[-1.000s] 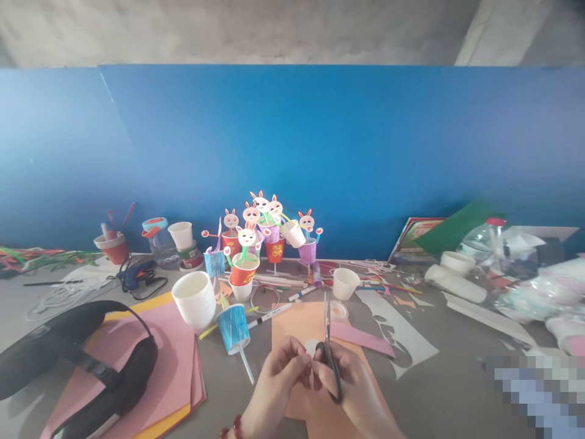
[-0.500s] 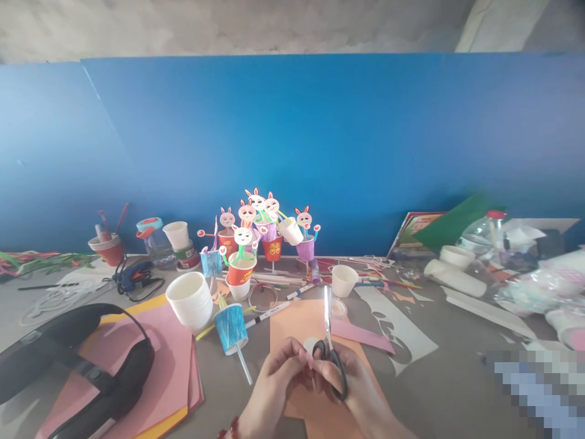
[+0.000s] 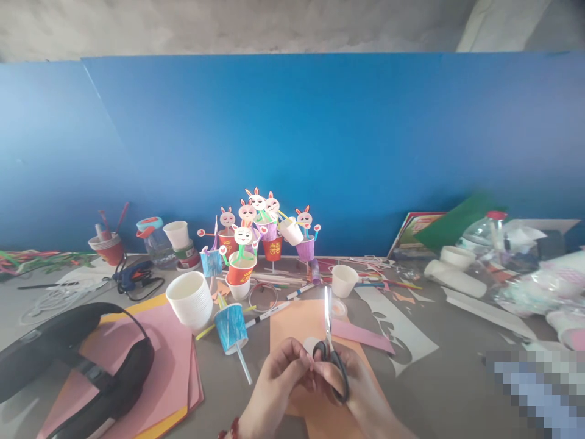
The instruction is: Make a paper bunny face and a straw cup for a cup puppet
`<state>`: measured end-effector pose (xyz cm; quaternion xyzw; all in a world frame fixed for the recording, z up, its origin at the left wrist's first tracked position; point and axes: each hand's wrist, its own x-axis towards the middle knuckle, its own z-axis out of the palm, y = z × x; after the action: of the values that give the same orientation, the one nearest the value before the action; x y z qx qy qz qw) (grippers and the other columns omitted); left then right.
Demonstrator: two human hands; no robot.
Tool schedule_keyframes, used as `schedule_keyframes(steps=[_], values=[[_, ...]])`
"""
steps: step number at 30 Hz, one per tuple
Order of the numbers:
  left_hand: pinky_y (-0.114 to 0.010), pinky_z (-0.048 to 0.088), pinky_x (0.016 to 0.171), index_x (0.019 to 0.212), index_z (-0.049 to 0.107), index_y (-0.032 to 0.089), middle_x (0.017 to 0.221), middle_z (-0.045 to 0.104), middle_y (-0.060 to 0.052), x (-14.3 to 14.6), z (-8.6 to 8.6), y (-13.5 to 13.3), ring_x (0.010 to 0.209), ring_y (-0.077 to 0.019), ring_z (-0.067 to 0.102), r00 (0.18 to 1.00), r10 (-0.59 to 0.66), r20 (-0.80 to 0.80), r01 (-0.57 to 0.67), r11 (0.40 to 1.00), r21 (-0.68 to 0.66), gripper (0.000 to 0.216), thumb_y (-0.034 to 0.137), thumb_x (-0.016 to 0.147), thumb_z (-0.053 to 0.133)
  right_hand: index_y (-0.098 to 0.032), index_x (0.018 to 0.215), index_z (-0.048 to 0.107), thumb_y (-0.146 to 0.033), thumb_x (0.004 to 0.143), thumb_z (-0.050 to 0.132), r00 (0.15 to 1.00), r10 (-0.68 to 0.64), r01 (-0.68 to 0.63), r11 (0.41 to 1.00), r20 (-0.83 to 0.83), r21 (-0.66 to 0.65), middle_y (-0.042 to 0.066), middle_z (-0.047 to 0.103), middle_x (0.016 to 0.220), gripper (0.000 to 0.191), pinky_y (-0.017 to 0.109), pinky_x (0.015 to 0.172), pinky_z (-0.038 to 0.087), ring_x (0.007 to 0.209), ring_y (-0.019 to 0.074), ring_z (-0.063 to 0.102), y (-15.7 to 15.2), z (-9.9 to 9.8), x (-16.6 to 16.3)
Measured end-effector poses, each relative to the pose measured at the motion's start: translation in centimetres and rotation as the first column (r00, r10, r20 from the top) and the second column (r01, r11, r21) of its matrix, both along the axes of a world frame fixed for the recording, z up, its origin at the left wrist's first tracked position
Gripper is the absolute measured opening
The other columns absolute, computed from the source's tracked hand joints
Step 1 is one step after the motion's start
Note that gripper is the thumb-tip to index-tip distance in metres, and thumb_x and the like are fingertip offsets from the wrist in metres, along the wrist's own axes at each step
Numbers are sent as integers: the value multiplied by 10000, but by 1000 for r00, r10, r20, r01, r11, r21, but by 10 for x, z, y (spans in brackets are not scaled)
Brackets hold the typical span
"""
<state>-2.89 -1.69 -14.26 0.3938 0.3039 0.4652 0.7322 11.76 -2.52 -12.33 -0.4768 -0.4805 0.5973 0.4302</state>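
My right hand (image 3: pixel 354 387) is closed round black-handled scissors (image 3: pixel 329 341), blades pointing up and away. My left hand (image 3: pixel 278 381) pinches a small white paper piece (image 3: pixel 311 344) right beside the blades. Both hands hover over an orange paper sheet (image 3: pixel 292 323) on the grey table (image 3: pixel 448 390).
A blue cup on a straw (image 3: pixel 232 329), a stack of white cups (image 3: pixel 187 299), a marker pen (image 3: pixel 269 314) and bunny-faced cup figures (image 3: pixel 256 235) stand ahead. Pink paper sheets (image 3: pixel 169 366) and a black headset (image 3: pixel 77 360) lie left. White cut-out scrap (image 3: pixel 402 332), bottle (image 3: pixel 484 235) and bags sit right.
The view dropped slightly a second ago. The scissors tilted a little and the hands shifted slightly; in the last half second almost nothing moved.
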Motion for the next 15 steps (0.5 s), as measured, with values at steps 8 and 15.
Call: schedule_keyframes(steps=[8,15], values=[[-266,383,622,734,570,177,630,605,0,0,-10,3,587,-138,572,1000,-3,-28,4,999,32,362,489,800,741,-184,657,537,-451,749,674,1000,19,-19,1000,8,23,-38,531,521,314,217,452,222,457,81,372,1,-2,1],[-269,383,647,753,579,178,663,613,-6,-1,-11,3,606,-131,560,999,-10,-34,11,999,35,346,480,811,736,-191,649,532,-432,743,648,1000,10,-10,1000,19,27,-33,539,525,284,216,440,223,455,85,372,-1,-1,1]])
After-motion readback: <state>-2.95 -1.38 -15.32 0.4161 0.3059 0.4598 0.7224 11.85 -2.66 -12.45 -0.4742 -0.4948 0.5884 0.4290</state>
